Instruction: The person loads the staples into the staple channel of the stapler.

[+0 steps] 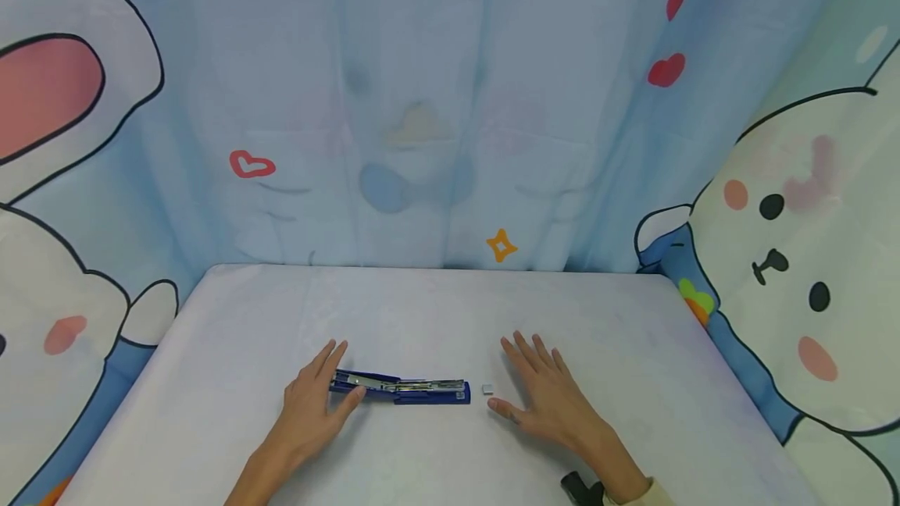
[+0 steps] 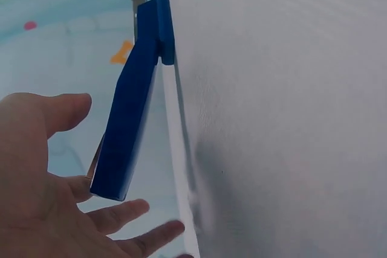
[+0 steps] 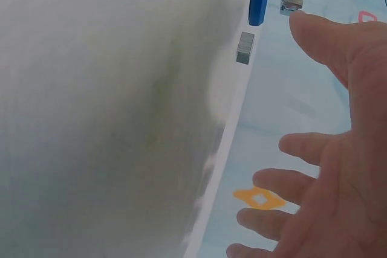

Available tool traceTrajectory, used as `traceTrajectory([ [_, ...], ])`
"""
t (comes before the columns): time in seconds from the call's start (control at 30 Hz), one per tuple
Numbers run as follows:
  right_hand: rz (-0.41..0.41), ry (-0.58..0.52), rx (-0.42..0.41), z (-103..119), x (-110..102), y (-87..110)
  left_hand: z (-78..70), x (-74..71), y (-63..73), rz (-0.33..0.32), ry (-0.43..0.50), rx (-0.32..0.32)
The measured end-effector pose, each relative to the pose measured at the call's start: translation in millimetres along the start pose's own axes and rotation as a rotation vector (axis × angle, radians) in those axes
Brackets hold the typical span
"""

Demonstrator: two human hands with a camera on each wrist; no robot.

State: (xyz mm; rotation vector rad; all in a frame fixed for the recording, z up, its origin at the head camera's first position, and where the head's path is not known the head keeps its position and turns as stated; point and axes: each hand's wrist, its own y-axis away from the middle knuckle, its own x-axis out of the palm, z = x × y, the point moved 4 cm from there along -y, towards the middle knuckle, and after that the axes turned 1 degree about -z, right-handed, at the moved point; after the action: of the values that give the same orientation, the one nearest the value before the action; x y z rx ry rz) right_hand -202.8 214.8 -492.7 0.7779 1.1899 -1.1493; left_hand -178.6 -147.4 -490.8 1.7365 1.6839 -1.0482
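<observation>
A blue stapler lies folded wide apart on the white table, its metal staple channel facing up. Beside its right end sits a small silver block of staples, also visible as a grey strip of staples in the right wrist view. My left hand is around the stapler's left end, fingers spread and thumb in front; whether it touches cannot be told. To the right of the staples, my right hand has its fingers spread and holds nothing, its thumb nearest the staples.
The white tabletop reaches back to a blue curtain with cartoon prints. A black strap-like piece shows at the right wrist, by a pale yellow sleeve.
</observation>
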Motion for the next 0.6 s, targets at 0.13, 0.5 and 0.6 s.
traceTrajectory([
  [0.13,-0.010,-0.007,-0.013,3.1,-2.0,-0.5,0.7,-2.2,-1.1,0.002,0.059,-0.008],
  [0.5,-0.016,-0.023,-0.016,8.1,-1.1,0.1,6.6,-0.5,-5.0,0.023,0.175,-0.027],
  [0.6,-0.011,-0.040,-0.003,9.9,1.4,-0.7,8.9,-0.2,-5.1,0.031,0.229,-0.048],
])
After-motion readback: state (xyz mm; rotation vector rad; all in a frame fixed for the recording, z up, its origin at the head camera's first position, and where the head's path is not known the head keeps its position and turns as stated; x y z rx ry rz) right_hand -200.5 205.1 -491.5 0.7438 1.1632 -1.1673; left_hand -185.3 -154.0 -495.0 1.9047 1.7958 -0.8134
